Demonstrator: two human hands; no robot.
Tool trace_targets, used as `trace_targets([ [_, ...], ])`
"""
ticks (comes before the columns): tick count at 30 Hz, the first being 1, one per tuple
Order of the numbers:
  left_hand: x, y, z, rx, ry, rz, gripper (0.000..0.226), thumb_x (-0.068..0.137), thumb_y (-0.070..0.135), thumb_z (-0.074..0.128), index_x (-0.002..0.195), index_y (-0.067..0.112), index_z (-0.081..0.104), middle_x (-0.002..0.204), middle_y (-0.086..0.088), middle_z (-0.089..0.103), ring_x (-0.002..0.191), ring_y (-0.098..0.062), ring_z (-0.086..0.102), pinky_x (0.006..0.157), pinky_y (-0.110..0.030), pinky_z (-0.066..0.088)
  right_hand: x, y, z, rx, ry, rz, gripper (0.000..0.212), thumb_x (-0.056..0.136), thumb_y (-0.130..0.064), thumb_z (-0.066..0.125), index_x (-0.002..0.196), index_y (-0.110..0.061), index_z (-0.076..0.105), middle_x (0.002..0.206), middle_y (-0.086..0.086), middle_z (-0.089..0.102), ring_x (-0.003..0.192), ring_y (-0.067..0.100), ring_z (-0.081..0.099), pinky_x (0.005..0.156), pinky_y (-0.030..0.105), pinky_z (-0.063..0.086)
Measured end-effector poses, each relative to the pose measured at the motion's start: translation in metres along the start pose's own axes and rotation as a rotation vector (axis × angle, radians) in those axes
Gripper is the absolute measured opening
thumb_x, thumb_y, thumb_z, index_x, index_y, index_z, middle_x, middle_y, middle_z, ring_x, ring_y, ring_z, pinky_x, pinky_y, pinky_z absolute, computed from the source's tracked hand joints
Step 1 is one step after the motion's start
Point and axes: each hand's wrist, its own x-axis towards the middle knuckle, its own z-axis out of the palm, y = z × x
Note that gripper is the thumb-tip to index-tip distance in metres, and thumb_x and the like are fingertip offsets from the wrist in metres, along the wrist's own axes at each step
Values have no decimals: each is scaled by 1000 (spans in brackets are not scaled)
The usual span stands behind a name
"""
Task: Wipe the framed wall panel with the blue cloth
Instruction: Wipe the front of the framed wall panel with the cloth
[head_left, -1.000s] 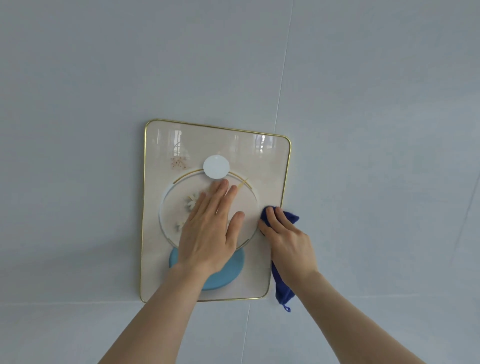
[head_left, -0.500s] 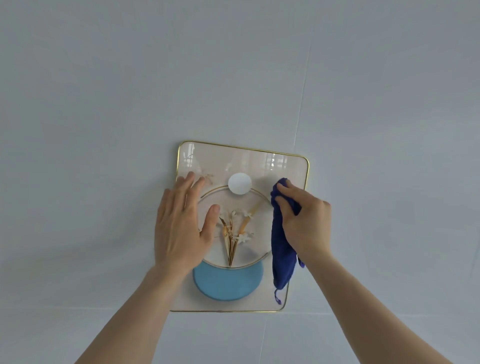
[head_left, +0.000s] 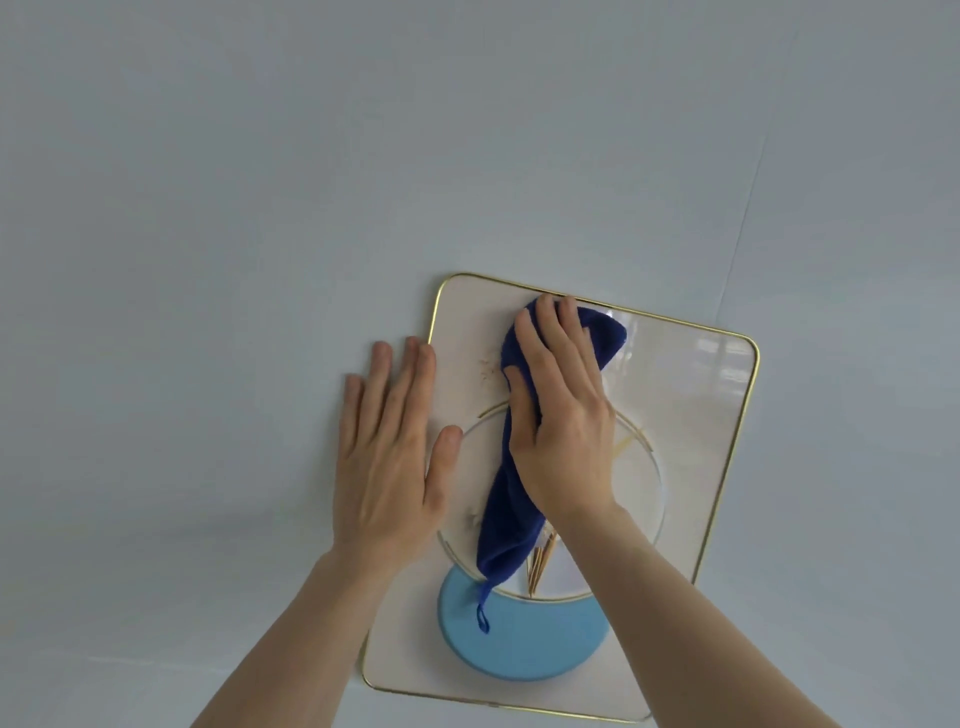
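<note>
On the left, the person's left hand lies flat and spread, with the fingers on the pale grey wall and the thumb over the thin gold frame edge of the glossy cream wall panel with a circle and flower picture; its grip holds nothing, it only steadies. If this hand pushes unevenly, the panel could probably shift or tilt more, because it already sits crooked on the wall. In the middle, the right hand presses the dark blue cloth flat against the upper part of the panel, fingers together near the top edge. The long tail of the cloth hangs loose down to the light blue disc, so the cloth may slip from under the palm. The right side of the panel looks not yet reached.
</note>
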Motion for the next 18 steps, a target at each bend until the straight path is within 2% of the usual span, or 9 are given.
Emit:
trace_targets([
  [3, -1, -3, 15, 56, 62, 8, 65, 110, 46, 11, 168, 17, 8, 177, 0, 12, 166, -23, 5, 135, -46, 2, -2, 5, 13, 1, 48, -57, 40, 110, -17, 45, 146, -1, 56, 158, 18, 51, 155, 36, 36, 123, 60, 36],
  [7, -2, -7, 24, 76, 121, 18, 67, 109, 47, 13, 168, 16, 13, 177, 0, 18, 166, -22, 9, 134, -45, 5, -3, 7, 20, -20, 71, -107, 48, 113, -25, 31, 147, 0, 54, 158, 19, 50, 156, 36, 35, 125, 59, 33],
  [18, -3, -7, 22, 14, 141, 28, 68, 109, 46, 9, 167, 14, 20, 176, 0, 20, 165, -21, 12, 135, -45, 6, -7, -7, 33, -83, -1, -239, 42, 112, -19, 40, 143, 2, 58, 155, 22, 53, 151, 39, 43, 118, 58, 43],
])
